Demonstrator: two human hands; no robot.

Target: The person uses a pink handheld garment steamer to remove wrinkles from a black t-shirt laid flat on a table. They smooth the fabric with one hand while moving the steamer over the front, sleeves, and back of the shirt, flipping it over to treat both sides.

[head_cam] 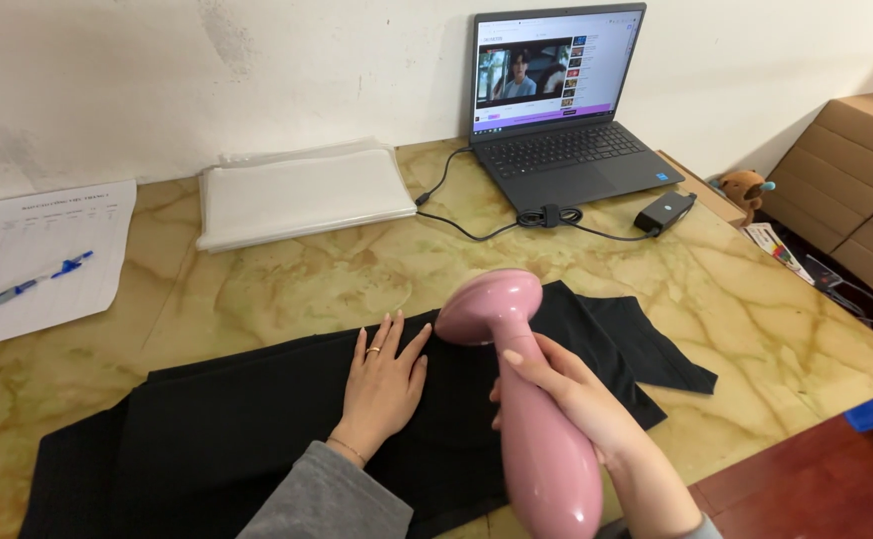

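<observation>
Two hands at work over one black garment, spread flat across the near half of the marble-patterned bench.

- Left hand: palm down, fingers spread, pressing the cloth flat; grip holding nothing, only pinning the fabric, apparently to keep it taut beside the steamer head.
- Right hand: grip wrapped round the handle of a pink handheld garment steamer, head tilted down and forward onto the cloth just right of the left fingertips.
- Black garment: one corner trailing toward the right bench edge.
- Stack of clear plastic bags: behind, by the wall, well apart from the cloth.
- Printed sheet with blue pen lying on it: far left.
- Open laptop, cable and power adapter: rear right.
- Cardboard boxes: off the bench, right.
</observation>
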